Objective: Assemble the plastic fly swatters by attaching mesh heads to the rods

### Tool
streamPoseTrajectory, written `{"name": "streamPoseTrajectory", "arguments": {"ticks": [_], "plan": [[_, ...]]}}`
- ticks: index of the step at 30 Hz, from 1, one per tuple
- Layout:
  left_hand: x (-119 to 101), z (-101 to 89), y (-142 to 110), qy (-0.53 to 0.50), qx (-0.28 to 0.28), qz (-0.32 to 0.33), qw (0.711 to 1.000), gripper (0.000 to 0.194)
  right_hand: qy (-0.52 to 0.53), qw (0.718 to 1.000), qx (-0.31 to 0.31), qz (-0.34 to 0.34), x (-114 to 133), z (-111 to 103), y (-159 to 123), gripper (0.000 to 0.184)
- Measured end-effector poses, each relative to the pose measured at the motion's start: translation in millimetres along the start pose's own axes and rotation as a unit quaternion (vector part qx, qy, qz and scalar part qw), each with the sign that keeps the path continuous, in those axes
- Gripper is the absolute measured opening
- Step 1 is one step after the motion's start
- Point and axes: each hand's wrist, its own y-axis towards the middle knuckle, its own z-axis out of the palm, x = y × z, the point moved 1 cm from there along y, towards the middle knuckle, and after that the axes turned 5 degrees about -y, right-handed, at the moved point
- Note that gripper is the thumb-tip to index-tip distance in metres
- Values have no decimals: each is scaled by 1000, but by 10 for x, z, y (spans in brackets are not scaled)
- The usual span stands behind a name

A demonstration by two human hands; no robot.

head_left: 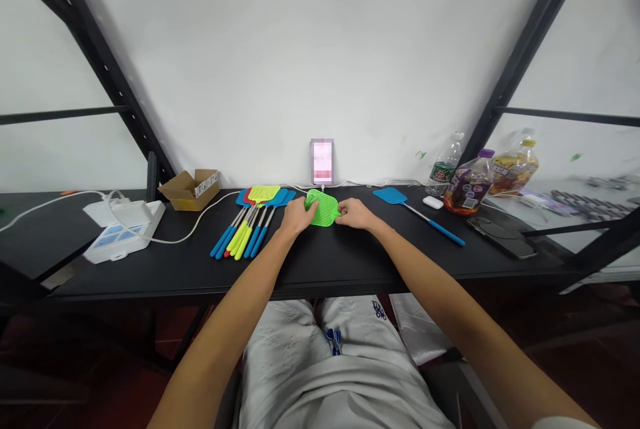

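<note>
A green fly swatter [325, 210] with a perforated head is held between my hands above the black table. My left hand [299, 215] grips the left edge of the head, thumb on top. At the head's right side, my right hand [356, 213] pinches the narrow neck; any handle beyond it is hidden. Left of my hands lies a bunch of fly swatters [245, 229] with blue, yellow and red parts, heads toward the wall. On the right a single blue fly swatter [391, 196] lies apart, its handle slanting toward me.
A phone [322, 161] leans on the wall, with a white cable plugged in. An open cardboard box [193, 192] and a white power strip [125, 232] are at left. Bottles [470, 182], a white case [433, 202] and a dark phone [501, 237] are at right.
</note>
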Motion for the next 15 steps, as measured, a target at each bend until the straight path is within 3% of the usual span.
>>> {"name": "streamPoseTrajectory", "arguments": {"ticks": [11, 15], "plan": [[-2, -4, 21, -29, -12, 34, 999, 40, 7, 1000, -5, 6, -19, -1, 4, 19], [-24, 12, 11, -40, -40, 21, 998, 37, -2, 999, -52, -5, -25, -16, 35, 17]]}}
